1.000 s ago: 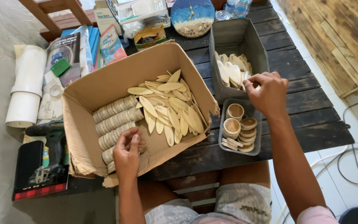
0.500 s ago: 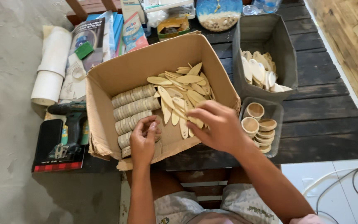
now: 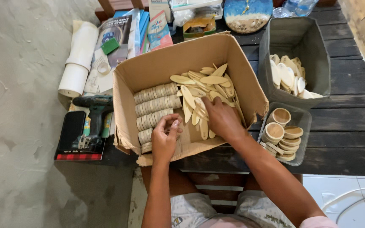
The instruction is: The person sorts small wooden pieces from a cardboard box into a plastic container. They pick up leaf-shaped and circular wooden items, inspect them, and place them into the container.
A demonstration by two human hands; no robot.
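Note:
An open cardboard box stands on the dark slatted table. Inside lie rows of round wooden discs on edge and a heap of flat leaf-shaped wooden pieces. My left hand is in the box's near left part, fingers pinched at the end of a disc row. My right hand reaches into the box and rests on the leaf-shaped pieces, fingers among them. Whether it grips one I cannot tell.
A grey bin with pale wooden ovals stands right of the box. A clear tray of small wooden bowls sits in front of it. A cordless drill, white rolls, packets and a round blue plaque lie around.
My right hand has moved from the grey bin leftward into the cardboard box, down onto the leaf-shaped pieces. My left hand stays at the disc rows. The view has shifted left.

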